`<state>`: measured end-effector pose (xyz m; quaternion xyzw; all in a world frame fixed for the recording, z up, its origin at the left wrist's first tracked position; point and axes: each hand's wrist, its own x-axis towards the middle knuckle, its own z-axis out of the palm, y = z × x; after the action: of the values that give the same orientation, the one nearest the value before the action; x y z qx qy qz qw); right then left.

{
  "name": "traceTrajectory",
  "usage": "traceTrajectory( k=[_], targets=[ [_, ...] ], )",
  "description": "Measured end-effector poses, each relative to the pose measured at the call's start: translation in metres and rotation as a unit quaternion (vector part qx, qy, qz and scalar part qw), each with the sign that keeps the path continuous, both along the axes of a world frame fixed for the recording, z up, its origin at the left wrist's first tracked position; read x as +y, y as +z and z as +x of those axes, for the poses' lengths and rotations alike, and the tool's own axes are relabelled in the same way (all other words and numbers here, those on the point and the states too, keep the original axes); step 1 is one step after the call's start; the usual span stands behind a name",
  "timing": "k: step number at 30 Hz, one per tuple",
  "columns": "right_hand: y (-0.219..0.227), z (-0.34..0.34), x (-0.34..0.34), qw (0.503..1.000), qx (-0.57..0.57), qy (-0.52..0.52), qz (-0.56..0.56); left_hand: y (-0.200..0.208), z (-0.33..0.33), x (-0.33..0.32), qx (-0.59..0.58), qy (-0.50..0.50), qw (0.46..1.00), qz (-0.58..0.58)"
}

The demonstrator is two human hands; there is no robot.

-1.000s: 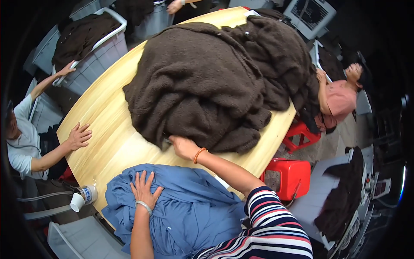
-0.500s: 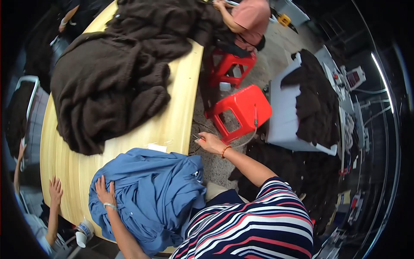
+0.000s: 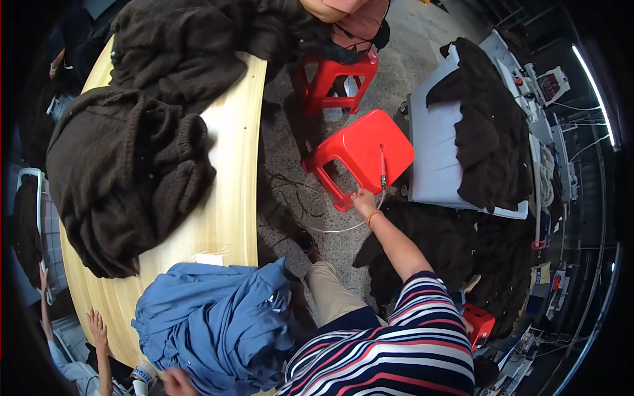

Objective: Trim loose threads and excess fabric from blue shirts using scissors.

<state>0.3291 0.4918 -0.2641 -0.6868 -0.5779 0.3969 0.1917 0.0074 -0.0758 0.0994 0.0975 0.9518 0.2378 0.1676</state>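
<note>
My right hand (image 3: 364, 202) reaches out to the near edge of a red plastic stool (image 3: 376, 142), its fingers drawn in. Whether they grip the stool's edge or something small cannot be made out. A pen-like air tool (image 3: 382, 166) on a clear hose lies on the seat, just beyond this hand. My left hand (image 3: 178, 381), smeared by motion at the lower edge, is beside a heap of blue cloth (image 3: 218, 323). That crumpled heap lies on the near end of a pale wooden table (image 3: 234, 165).
Dark brown knitwear (image 3: 125, 171) is piled along the table. A person in pink (image 3: 360, 26) sits on another red stool (image 3: 340, 79). A grey wheeled bin (image 3: 432, 152) with dark knits stands right; more dark cloth (image 3: 422, 257) lies below. Another person's hand (image 3: 97, 327) rests at the table's left edge.
My right hand has moved right, from beside the table to the stool's edge. My left hand has come off the blue cloth and drawn back toward the lower edge. The view has shifted.
</note>
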Motion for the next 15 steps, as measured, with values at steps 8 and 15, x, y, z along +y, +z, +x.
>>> traceTrajectory(
  k=[8,15],
  targets=[
    [-0.056,-0.014,0.104,0.994,-0.054,-0.091,0.015,-0.021,0.012,0.074,-0.134,-0.032,0.990,-0.040],
    [-0.066,-0.019,0.148,0.992,-0.109,-0.044,0.043,-0.100,0.033,0.116,-0.293,-0.054,0.954,-0.039]
  ],
)
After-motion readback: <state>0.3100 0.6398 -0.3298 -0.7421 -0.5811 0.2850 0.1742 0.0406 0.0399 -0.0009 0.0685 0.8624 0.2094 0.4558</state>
